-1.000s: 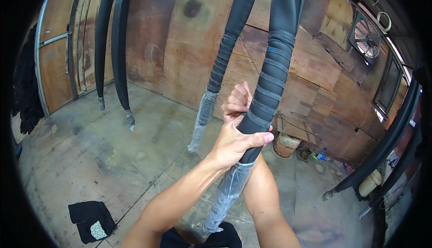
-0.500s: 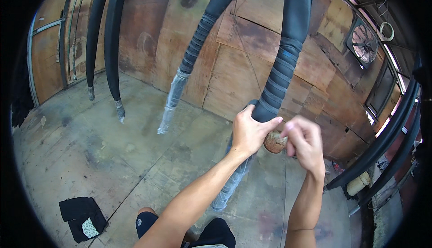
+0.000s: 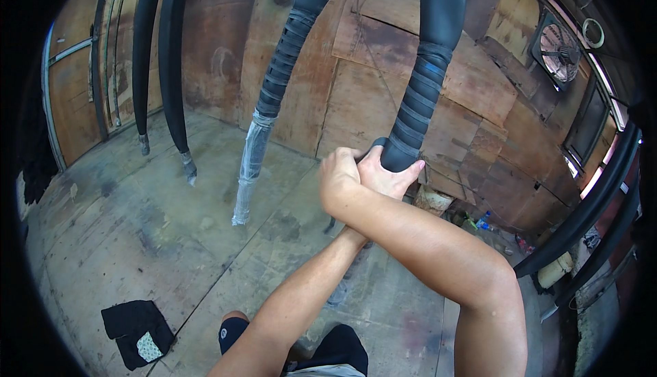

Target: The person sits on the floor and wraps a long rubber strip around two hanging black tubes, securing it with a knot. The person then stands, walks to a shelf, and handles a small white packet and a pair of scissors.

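Note:
A thick black tube [image 3: 445, 7] hangs down in front of me, its lower part bound in spiral turns of black strip [image 3: 417, 103]. My left hand [image 3: 387, 178] is wrapped round the tube just below these turns, thumb on the right side. My right arm crosses over my left forearm, and my right hand [image 3: 339, 178] is at the tube's left side beside my left hand, fingers curled. What those fingers hold, if anything, is hidden behind the hand. Both forearms cover most of the tube's lower end, where a bit of clear plastic wrap [image 3: 337, 291] shows.
Another bound black tube [image 3: 277, 76] with a plastic-wrapped end hangs to the left. Two more tubes [image 3: 174, 69] hang farther left, and others [image 3: 582, 206] slant at the right. A folded black cloth [image 3: 137, 332] lies on the floor. A fan [image 3: 558, 52] is mounted at upper right.
My right hand has swung from the right of the tube across to its left side, over my left forearm. My left hand keeps its grip. The view has shifted slightly.

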Demonstrator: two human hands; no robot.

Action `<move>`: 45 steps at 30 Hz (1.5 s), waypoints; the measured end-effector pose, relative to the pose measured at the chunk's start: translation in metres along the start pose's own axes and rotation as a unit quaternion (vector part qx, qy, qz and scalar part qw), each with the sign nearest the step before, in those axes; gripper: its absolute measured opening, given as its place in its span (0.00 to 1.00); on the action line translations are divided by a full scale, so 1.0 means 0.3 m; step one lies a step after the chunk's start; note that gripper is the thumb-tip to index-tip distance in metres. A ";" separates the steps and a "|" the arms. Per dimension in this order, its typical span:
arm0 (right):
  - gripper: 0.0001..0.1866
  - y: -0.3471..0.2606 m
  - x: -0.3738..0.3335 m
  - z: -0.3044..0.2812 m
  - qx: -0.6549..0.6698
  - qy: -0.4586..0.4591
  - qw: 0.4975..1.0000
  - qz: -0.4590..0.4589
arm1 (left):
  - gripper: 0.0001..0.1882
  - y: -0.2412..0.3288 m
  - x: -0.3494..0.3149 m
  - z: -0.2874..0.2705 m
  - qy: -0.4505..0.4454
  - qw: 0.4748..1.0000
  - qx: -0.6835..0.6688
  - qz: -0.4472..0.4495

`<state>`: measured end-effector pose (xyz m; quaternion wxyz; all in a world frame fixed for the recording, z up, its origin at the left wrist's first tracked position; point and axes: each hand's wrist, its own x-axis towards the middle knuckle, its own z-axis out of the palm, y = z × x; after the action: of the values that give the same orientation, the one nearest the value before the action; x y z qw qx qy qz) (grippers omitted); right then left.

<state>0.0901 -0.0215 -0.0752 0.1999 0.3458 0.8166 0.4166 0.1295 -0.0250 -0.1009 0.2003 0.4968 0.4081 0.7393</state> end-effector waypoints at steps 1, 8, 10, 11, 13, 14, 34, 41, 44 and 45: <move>0.12 0.013 0.002 0.002 0.094 0.086 0.992 -0.023 | 0.21 0.002 -0.004 0.005 0.002 1.000 0.003 0.004; 0.03 -0.070 -0.056 -0.135 0.431 0.408 0.802 -0.070 | 0.26 0.014 -0.035 -0.015 0.031 0.993 0.112 0.023; 0.04 -0.125 -0.136 -0.166 0.444 0.424 0.778 -0.135 | 0.24 0.015 -0.047 -0.026 -0.002 0.994 0.105 0.005; 0.04 -0.153 -0.184 -0.172 0.443 0.443 0.766 -0.142 | 0.23 0.015 -0.048 -0.032 -0.020 0.995 0.098 0.001; 0.10 -0.178 -0.291 -0.160 0.477 0.503 0.703 -0.158 | 0.23 0.018 -0.046 -0.042 -0.044 0.994 0.097 -0.005; 0.11 -0.179 -0.341 -0.147 0.499 0.524 0.669 -0.167 | 0.22 0.019 -0.043 -0.046 -0.049 0.994 0.102 -0.011; 0.35 0.262 -0.367 0.512 0.876 0.458 -0.141 0.060 | 0.18 0.160 -0.157 -0.204 -0.188 0.975 -0.098 -0.072; 0.22 0.089 -0.019 0.380 0.901 0.434 0.016 0.011 | 0.20 0.186 -0.255 -0.198 -0.218 0.939 -0.214 -0.158; 0.18 0.058 0.054 0.265 0.878 0.185 -0.169 -0.407 | 0.31 0.177 -0.253 -0.207 -0.271 0.907 -0.281 -0.161; 0.18 0.049 0.052 0.250 0.827 0.097 -0.255 -0.492 | 0.34 0.173 -0.250 -0.211 -0.293 0.893 -0.302 -0.159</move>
<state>0.1315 0.0367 -0.1069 0.2111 0.3654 -0.3257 0.8460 0.1104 -0.1335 -0.1131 0.5659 0.5352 0.1615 0.6060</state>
